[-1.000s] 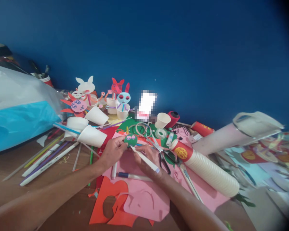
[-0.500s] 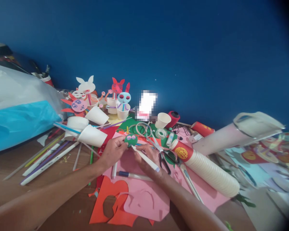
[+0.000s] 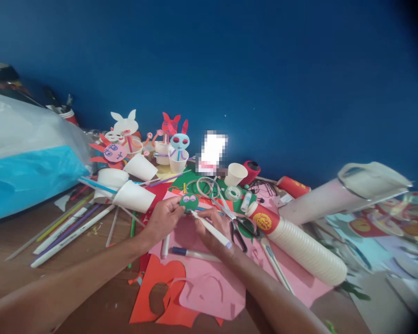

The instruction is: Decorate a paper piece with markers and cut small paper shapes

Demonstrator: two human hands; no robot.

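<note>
Between the thumb and fingers of my left hand (image 3: 165,215) is a small green paper face (image 3: 189,203) with pink-and-white eyes. My right hand (image 3: 214,225) grips a white marker (image 3: 212,230), its tip close to the lower edge of the green face; whether it touches, I cannot tell. Below the hands, a marker with a dark blue cap (image 3: 191,253) lies on pink paper (image 3: 212,297). Black-handled scissors (image 3: 238,232) lie just right of my right hand. Orange paper with a cut-out hole (image 3: 144,287) rests nearer to me.
A stack of paper cups (image 3: 310,250) lies at the right. Tipped white cups (image 3: 134,196) and several pens lie at the left. Paper animal figures (image 3: 179,141) stand in cups at the back. A plastic bag (image 3: 31,162) fills the far left, and a blue wall (image 3: 264,69) rises behind.
</note>
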